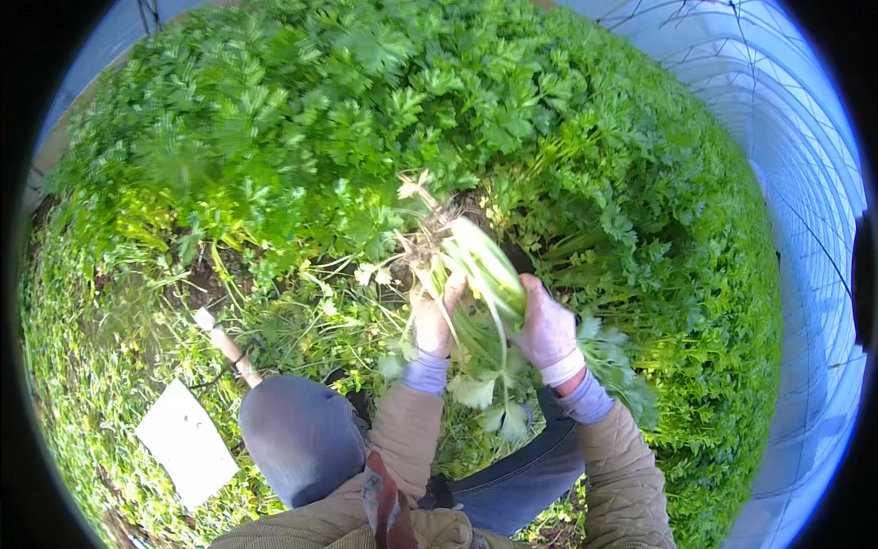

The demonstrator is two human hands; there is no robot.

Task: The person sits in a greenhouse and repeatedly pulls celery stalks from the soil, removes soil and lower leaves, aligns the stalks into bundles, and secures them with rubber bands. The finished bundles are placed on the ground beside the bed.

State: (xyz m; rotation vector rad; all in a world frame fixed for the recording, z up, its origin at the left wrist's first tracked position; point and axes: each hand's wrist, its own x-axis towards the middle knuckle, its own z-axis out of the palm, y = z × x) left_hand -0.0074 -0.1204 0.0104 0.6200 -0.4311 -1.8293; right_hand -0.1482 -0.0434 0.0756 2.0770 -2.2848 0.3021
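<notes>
A bunch of celery point(483, 257) with pale stalks lies tilted between my hands, its base pointing up and to the left. Tangled roots point(425, 243) with some soil hang about that base. My right hand point(545, 326), in a light glove with a white cuff, grips the stalks from the right side. Thin outer stalks are in my left hand point(432, 322), just below the roots; the fingers are partly hidden. Celery leaves point(507, 418) trail downward between my forearms.
Dense standing celery plants point(411, 103) fill the ground ahead and to the right. Loose stems and leaves point(309, 322) litter the soil at left. A wooden handle point(230, 350) and a white sheet point(186, 442) lie beside my bent knee point(302, 439). Plastic greenhouse walls point(802, 206) curve at right.
</notes>
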